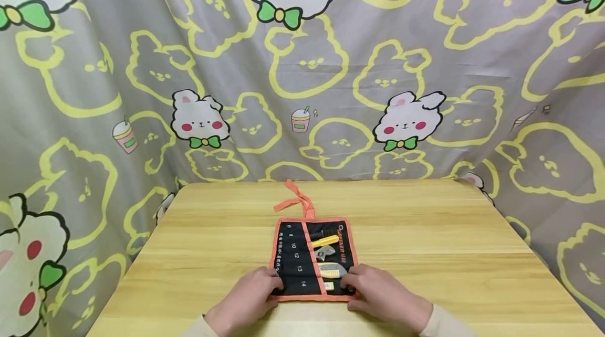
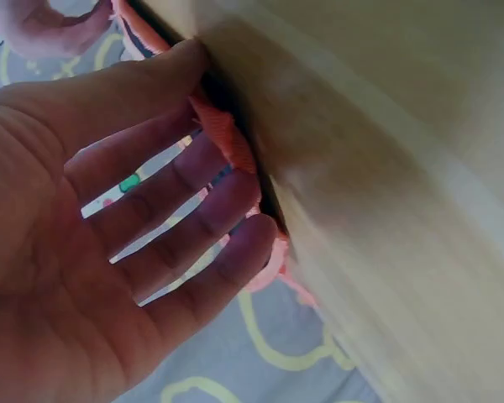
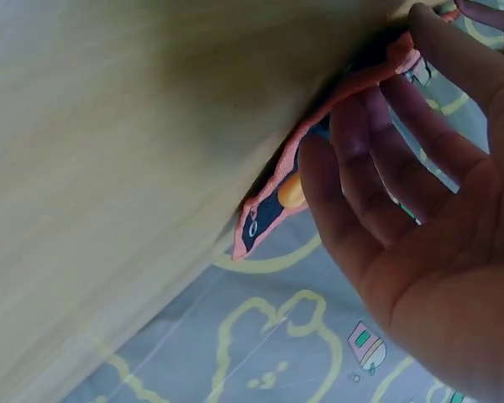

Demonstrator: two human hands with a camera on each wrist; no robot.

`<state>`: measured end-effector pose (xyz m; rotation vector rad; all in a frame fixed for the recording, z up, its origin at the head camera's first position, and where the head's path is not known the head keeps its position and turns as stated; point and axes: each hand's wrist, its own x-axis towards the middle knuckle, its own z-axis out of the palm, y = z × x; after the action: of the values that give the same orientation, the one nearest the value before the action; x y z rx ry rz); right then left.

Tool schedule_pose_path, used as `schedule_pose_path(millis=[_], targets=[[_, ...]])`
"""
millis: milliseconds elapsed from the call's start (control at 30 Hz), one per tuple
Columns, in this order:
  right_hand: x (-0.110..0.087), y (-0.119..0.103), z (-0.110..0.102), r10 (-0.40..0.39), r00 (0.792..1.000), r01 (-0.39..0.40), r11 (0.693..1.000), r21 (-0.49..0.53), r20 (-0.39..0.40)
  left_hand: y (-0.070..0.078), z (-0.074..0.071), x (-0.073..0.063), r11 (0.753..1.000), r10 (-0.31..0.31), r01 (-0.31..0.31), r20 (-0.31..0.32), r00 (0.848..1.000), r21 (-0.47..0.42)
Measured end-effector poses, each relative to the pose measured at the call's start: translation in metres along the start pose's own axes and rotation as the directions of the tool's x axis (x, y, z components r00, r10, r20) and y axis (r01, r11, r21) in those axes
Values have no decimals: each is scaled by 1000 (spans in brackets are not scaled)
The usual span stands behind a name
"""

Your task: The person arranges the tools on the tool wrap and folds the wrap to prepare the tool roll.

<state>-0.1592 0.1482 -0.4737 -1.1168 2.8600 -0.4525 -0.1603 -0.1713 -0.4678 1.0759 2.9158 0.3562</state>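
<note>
A black tool roll [image 1: 295,258] with orange trim lies unrolled on the table, its pockets marked with numbers. In its right-hand pockets sit a yellow-handled tool [image 1: 326,241], an adjustable wrench [image 1: 324,253], a grey-and-cream tool [image 1: 333,271] whose kind is unclear, and a small pale yellow piece [image 1: 329,286]. My left hand [image 1: 252,295] grips the near left corner, fingers over the edge and thumb at the near border. At the near right corner, my right hand [image 1: 383,295] pinches the edge likewise. Both wrist views show fingers along the orange trim [image 2: 223,134].
An orange tie strap [image 1: 302,201] extends from the roll's far edge toward the back of the wooden table [image 1: 425,232]. A grey curtain [image 1: 331,143] with yellow and white cartoon figures hangs behind the table and along both sides.
</note>
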Motion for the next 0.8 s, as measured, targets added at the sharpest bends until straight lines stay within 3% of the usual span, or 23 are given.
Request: schedule_pose_path(millis=[100,233,367,533,667,800], targets=[[3,-3,6,12,1000,-13,997,-70,-2,1,3,1,999,29,-28,-30,999,41],[6,-5,9,-2,1000,-1,992,-125,-28,1,5,1,999,38,-36,-48,998,29],[4,-4,9,-11,998,3,991,-130,-64,-1,5,2,997,13,-14,-7,1000,-78],[0,-2,7,16,996,-24,996,-89,-88,-3,-1,5,974,-15,27,57,998,-224],[1,0,5,11,992,-20,997,-69,-128,-6,-5,8,950,-35,49,53,998,-308],[6,5,4,43,989,-42,999,12,-145,-16,-3,13,910,-71,82,40,997,-406]])
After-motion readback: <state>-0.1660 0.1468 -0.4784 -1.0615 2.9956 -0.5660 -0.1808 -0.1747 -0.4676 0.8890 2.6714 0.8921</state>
